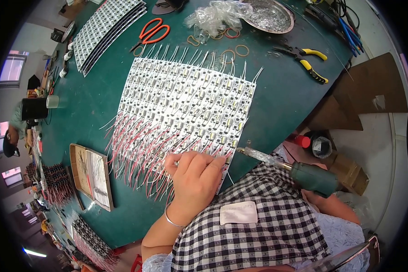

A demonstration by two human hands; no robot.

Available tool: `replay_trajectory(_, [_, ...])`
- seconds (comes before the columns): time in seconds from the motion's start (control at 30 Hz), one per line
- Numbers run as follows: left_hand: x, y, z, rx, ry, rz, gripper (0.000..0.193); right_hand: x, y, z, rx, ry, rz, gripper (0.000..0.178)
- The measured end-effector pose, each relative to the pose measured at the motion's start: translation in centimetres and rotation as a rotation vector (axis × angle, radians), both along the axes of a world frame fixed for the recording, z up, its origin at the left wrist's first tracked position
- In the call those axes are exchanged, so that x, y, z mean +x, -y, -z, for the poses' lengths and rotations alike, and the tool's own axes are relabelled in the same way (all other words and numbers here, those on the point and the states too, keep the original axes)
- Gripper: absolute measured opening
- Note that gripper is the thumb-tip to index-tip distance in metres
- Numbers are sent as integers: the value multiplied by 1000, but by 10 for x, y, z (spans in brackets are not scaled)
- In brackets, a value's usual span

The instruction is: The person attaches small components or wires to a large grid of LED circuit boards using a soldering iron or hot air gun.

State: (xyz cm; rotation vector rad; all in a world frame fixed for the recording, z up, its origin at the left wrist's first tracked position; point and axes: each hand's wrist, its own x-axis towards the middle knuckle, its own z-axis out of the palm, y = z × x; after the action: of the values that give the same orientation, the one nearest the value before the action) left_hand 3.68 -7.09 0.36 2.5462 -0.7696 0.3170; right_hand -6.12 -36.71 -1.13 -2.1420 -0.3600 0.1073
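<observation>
A white panel of small circuit boards lies on the green table, with rows of components. Thin white wires stick out along its far edge, and red and white wires fan over its near side. At its near right corner rests my left hand, fingers curled together over the boards; what the fingertips pinch is hidden. My right hand, partly hidden behind the handle, grips a soldering iron with a thick green handle. The iron's tip points left, close to the panel's right edge and my left fingertips.
Orange-handled scissors, rubber bands, clear plastic bags, a metal dish and yellow-handled pliers lie beyond the panel. Stacked panels sit far left. A cardboard box of wires stands left; another person works there.
</observation>
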Motion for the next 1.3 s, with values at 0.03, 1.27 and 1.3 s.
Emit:
replay_trajectory(0.03, [0, 1, 0, 1, -8, 2, 28, 0, -1, 1, 0, 0, 2, 31])
replay_trajectory(1.27, [0, 5, 2, 24, -59, -11, 26, 1, -2, 32, 204, -2, 33, 23])
replay_trajectory(1.3, [-1, 5, 2, 30, -60, -15, 26, 1, -2, 35, 77, 80, -4, 24])
